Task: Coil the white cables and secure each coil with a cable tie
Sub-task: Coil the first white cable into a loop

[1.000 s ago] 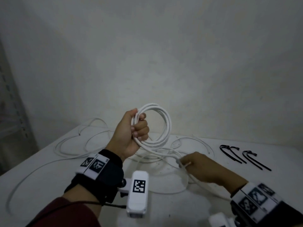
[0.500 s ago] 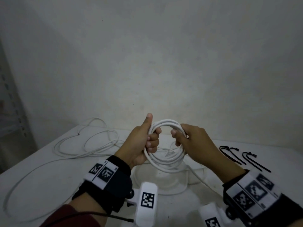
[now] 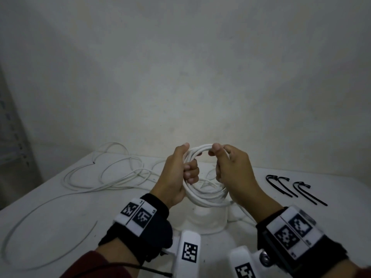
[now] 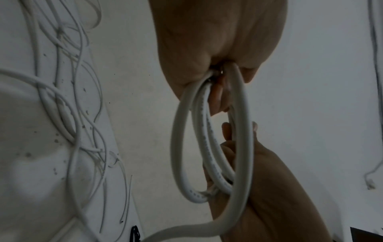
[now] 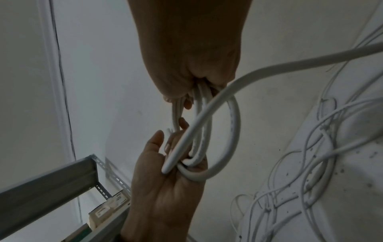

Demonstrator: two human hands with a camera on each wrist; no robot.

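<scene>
A white cable coil (image 3: 206, 199) of several loops hangs upright above the white table (image 3: 60, 213). My left hand (image 3: 186, 169) grips its left side with the fingers curled round the strands. My right hand (image 3: 220, 157) grips the top right of the coil, thumb over the loops. In the left wrist view the coil (image 4: 180, 147) hangs from my left hand (image 4: 217, 54), with the right hand (image 4: 269, 188) beyond it. In the right wrist view the cable's loose tail (image 5: 290, 62) runs off from the coil (image 5: 234, 131). Three black cable ties (image 3: 281, 185) lie on the table to the right.
More loose white cables (image 3: 112, 175) sprawl over the left and back of the table, one long loop reaching the near left edge. A plain wall stands close behind. A grey metal shelf frame (image 5: 51, 183) is off the table's left side.
My right hand rose from the table with the cable and joined the coil. The coil came lower and nearer, and both hands now hold it.
</scene>
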